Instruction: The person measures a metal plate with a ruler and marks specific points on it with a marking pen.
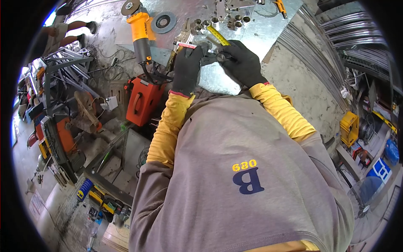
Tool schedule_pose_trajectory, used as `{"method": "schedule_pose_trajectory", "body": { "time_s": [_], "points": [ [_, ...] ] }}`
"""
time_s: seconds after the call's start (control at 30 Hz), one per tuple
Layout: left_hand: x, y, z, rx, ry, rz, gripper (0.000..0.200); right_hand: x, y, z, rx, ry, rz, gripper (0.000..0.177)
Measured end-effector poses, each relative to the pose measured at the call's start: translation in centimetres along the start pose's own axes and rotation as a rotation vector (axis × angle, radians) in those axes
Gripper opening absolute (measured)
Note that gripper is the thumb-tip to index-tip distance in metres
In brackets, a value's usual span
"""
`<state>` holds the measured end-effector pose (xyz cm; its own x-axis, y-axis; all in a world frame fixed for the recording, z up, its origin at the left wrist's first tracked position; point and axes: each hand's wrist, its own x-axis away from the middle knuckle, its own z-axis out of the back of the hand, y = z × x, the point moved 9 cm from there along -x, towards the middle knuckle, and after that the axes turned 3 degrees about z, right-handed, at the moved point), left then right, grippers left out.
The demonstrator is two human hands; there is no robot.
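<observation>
My left hand [187, 70], in a dark glove, is closed at the near edge of the metal work table [216, 80]. A white and red marker [186, 45] shows across its fingertips. My right hand [243, 64], gloved the same way, is closed around a tape measure whose yellow blade [217, 35] sticks out over the table. Both hands come close together over a small dark metal piece [208, 59], partly hidden by the fingers. Just beyond them stand several short metal tube pieces [214, 21].
A yellow angle grinder [140, 35] and a grinding disc [163, 22] lie on the table's left side. A red machine [142, 101] stands below at the left. Long metal tubes [312, 59] lie on the floor at right. Another person's legs [69, 34] show at upper left.
</observation>
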<state>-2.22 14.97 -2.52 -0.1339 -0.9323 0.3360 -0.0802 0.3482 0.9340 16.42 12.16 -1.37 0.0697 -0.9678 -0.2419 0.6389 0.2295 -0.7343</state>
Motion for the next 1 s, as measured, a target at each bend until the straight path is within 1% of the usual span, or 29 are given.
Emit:
{"method": "schedule_pose_trajectory", "body": {
  "time_s": [0.03,0.1,0.13,0.2,0.23,0.3,0.33,0.4,0.5,0.7,0.8,1.0],
  "points": [
    [-0.2,-0.1,-0.1,0.003,-0.002,0.001,0.020,0.1,-0.1,0.1,-0.044,0.007,0.005,0.037],
    [-0.4,-1.4,-0.3,0.152,-0.045,0.126,0.025,0.0,-0.3,0.2,-0.022,0.009,0.034,0.034],
    [-0.6,-1.7,-0.1,0.153,-0.042,0.126,0.025,0.0,-0.5,0.2,-0.003,0.013,0.063,0.031],
    [-0.9,-1.4,-0.2,0.035,-0.077,0.041,0.027,0.0,-0.6,0.2,0.015,-0.002,0.072,0.031],
    [-0.9,-1.4,-0.2,0.035,-0.076,0.042,0.027,0.0,-0.7,0.2,0.035,-0.015,0.080,0.031],
    [-1.0,-1.2,-0.1,-0.069,-0.051,0.012,0.024,-0.1,-0.9,0.3,0.041,-0.016,0.086,0.031],
    [-1.0,-1.3,-0.3,-0.069,-0.051,0.013,0.024,-0.1,-1.0,0.3,0.049,-0.015,0.094,0.032],
    [-0.8,-1.1,-0.3,0.036,0.009,-0.009,0.021,0.0,-1.0,0.3,0.046,-0.018,0.096,0.032],
    [-1.3,-1.8,0.0,-0.042,-0.005,0.026,0.023,0.0,-1.1,0.3,0.040,-0.019,0.105,0.033],
    [-0.7,-1.5,-0.1,-0.013,0.022,0.081,0.023,0.0,-1.0,0.3,0.024,-0.020,0.109,0.031],
    [-0.5,-0.9,-0.2,-0.039,0.008,0.041,0.022,-0.1,-1.2,0.4,0.016,-0.014,0.114,0.031],
    [-0.6,-1.1,-0.3,-0.029,0.018,0.075,0.022,-0.1,-1.3,0.5,0.031,-0.013,0.120,0.031]
  ]
}}
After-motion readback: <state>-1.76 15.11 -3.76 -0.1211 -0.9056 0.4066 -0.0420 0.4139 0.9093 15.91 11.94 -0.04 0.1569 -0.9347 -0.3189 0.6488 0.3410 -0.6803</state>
